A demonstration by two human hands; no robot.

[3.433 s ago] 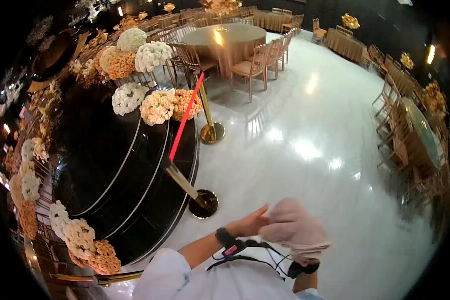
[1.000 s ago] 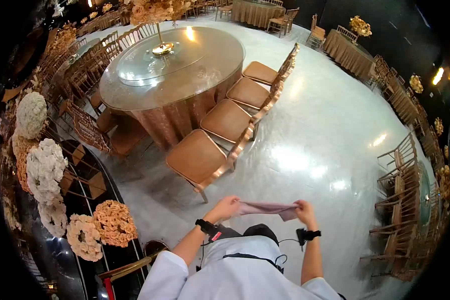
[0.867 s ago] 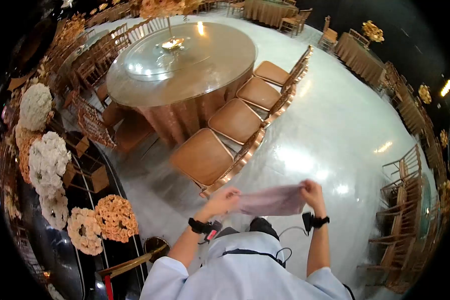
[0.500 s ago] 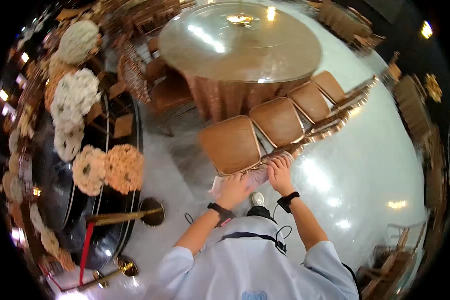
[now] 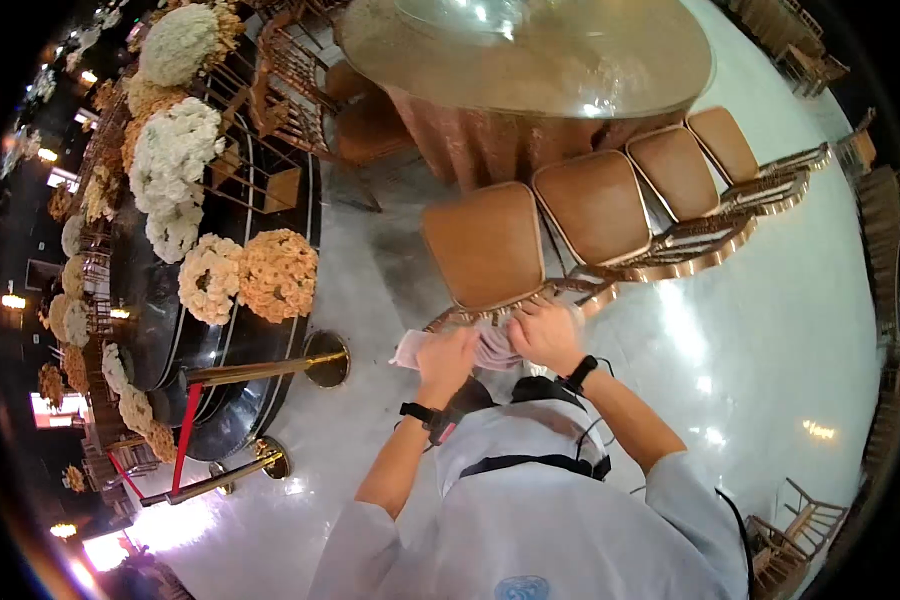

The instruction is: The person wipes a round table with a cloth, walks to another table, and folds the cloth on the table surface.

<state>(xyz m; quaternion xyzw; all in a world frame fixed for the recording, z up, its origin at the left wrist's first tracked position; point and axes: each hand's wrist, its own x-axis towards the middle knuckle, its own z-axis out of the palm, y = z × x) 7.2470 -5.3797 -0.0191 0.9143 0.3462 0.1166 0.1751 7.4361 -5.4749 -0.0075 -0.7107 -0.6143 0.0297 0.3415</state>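
Observation:
A pinkish cloth is bunched at the top of the back of the nearest chair, which has a brown seat and a gold frame. My left hand is closed on the cloth, and one end of it sticks out to the left of that hand. To the right, my right hand grips the cloth against the chair back's top rail, its fingers curled over. The fingertips of both hands are partly hidden.
Beyond the chairs stands a round glass-topped table with a brown cloth. White flowers and orange flowers line the black steps at left. A gold post with a red rope stands near them. More chairs are at lower right.
The cloth, earlier stretched between my raised hands, is now bunched on the nearest chair's back. The chairs and table have come closer in view.

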